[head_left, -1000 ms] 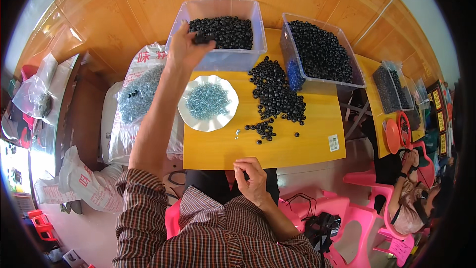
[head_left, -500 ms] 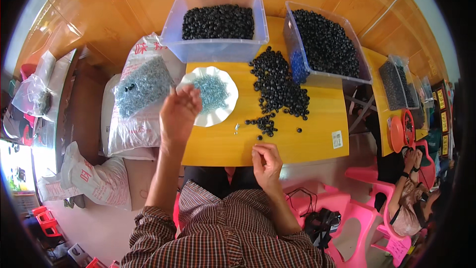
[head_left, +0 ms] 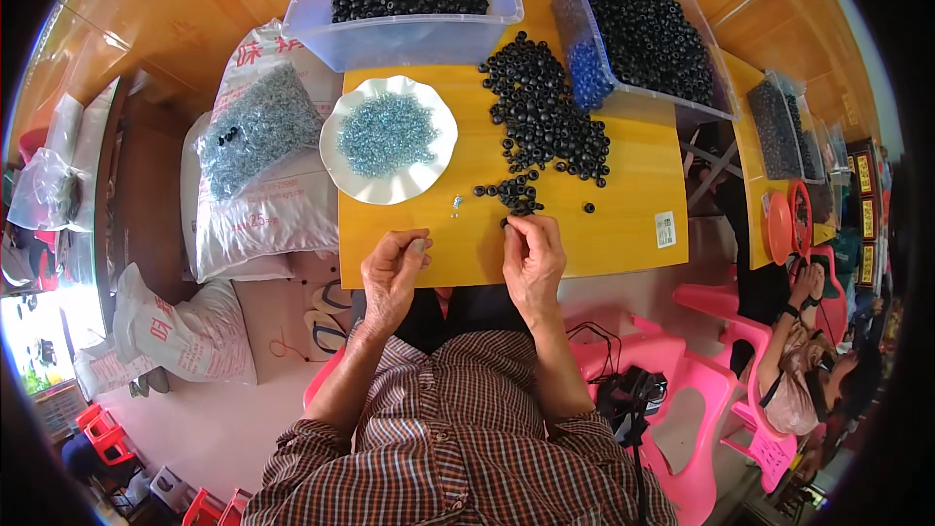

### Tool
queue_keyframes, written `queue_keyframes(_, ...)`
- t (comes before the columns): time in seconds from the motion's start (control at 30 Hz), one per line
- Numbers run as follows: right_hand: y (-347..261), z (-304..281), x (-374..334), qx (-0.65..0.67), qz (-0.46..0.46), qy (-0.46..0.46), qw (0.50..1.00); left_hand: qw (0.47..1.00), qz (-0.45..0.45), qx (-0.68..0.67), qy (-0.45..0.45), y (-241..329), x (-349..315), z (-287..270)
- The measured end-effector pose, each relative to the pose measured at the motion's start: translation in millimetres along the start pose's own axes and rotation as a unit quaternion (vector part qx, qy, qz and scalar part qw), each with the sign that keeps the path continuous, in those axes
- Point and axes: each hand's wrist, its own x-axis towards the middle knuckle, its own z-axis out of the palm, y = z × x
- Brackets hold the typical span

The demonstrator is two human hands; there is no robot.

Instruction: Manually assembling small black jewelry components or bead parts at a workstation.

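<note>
White printed label (head_left: pixel 665 230), left hand (head_left: pixel 392 278) curled, right hand (head_left: pixel 534 268) pinched beside beads (head_left: pixel 550 122), holdings unclear

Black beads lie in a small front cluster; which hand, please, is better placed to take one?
Right hand, probably: its fingertips are close beside the cluster, while the left hand is farther off.

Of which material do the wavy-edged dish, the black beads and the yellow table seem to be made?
Dish: smooth, white, bright on its fluted rim; glazed ceramic or glossy plastic, unclear which.
Black beads: probably plastic, shiny, from their even shape and small glints.
Table: wood or wood-look laminate, satin, since faint grain streaks show.
</note>
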Motion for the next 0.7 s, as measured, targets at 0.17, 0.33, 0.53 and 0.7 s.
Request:
queue_keyframes(0.17,2,5,8,-0.064,0.010,0.002,0.998,0.991,0.073,0.110,-0.015,-5,-1,1)
queue_keyframes(0.33,4,11,15,-0.139,-0.020,0.012,0.990,0.963,0.158,0.219,-0.011,1,0,7)
queue_keyframes(0.53,-5,15,21,-0.148,-0.010,-0.028,0.989,0.958,0.149,0.244,-0.002,4,1,14)
queue_keyframes(0.7,-5,17,18,-0.107,-0.006,-0.035,0.994,0.944,0.176,0.278,0.019,-2,14,24)
